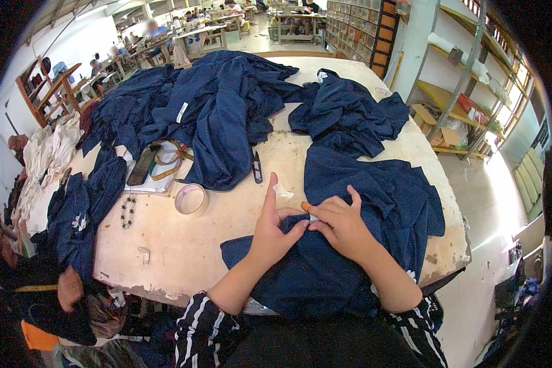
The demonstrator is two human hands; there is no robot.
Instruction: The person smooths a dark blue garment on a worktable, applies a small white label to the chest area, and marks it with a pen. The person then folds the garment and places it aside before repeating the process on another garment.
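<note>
A navy blue garment [331, 282] lies over the table's near edge under my forearms. My left hand [275, 230] pinches its cloth between thumb and bent fingers, index finger pointing up. Close against it, my right hand [340, 228] is closed at the same spot, with an orange covering on one fingertip. A small white piece [313, 218] shows between the hands; its kind cannot be made out. Just beyond my left hand is a white scrap [283, 191]. Blue-handled thread snips [257, 168] lie farther off.
A tape roll [191, 200], a yellow measuring tape [167, 173], a dark flat object [142, 167] and papers sit left on the table [227, 211]. Navy garments [221, 104] are heaped at the back. Another person's hand [70, 288] is at the lower left. Shelves [454, 98] stand right.
</note>
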